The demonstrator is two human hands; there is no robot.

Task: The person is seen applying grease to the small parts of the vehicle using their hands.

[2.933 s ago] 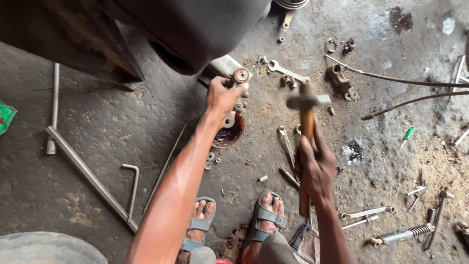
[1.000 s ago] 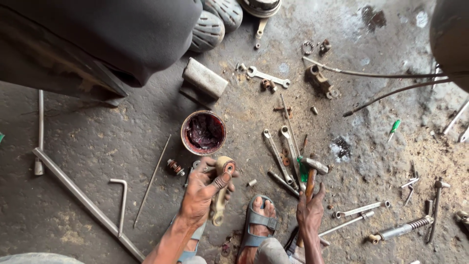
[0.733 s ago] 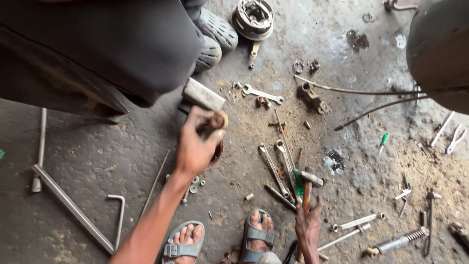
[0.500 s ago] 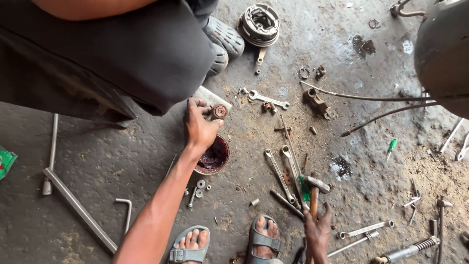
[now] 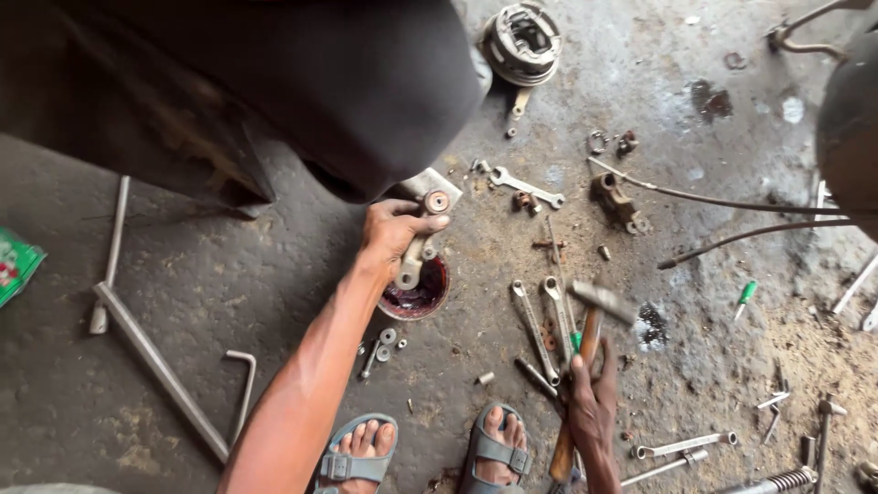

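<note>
Hammer head (image 5: 604, 302) motion-blurred; handle end below the picture's edge.

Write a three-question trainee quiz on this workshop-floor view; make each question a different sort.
1. True or false: the right hand holds a hammer.
2. What does the left hand press onto the metal block? A) metal lever part B) green screwdriver C) cable
3. Fill in: the red bowl sits directly below the ____ hand.

Key: 1 true; 2 A; 3 left.
</note>
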